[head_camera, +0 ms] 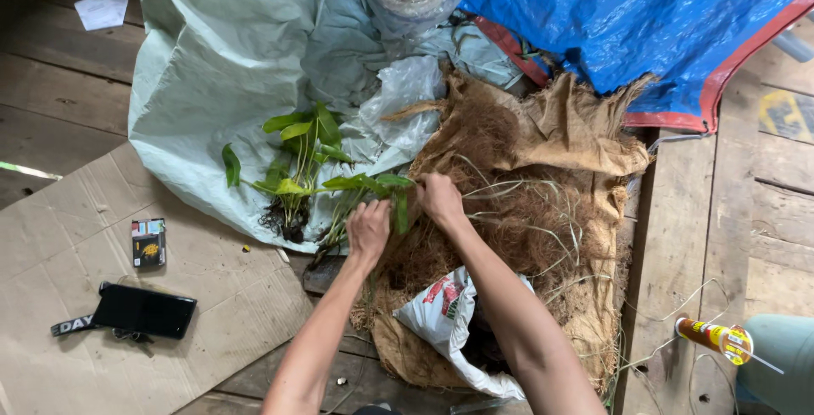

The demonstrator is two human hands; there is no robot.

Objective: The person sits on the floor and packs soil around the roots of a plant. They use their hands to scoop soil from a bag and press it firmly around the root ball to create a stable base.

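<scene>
Floor: old wood boards (59, 93) with flat cardboard (212, 296), a pale sheet (229, 50) and a blue tarp (644, 16).
Left hand: the left hand (368, 230) is closed around a small green plant (373, 186).
Right hand: the right hand (441, 199) pinches brown fibre (517, 220) on the burlap sack (560, 135), just beside the plant.
Other plant: a leafy plant (297, 161) lies on the sheet.
Good way: hold the stem softly and keep the roots tucked in.
</scene>
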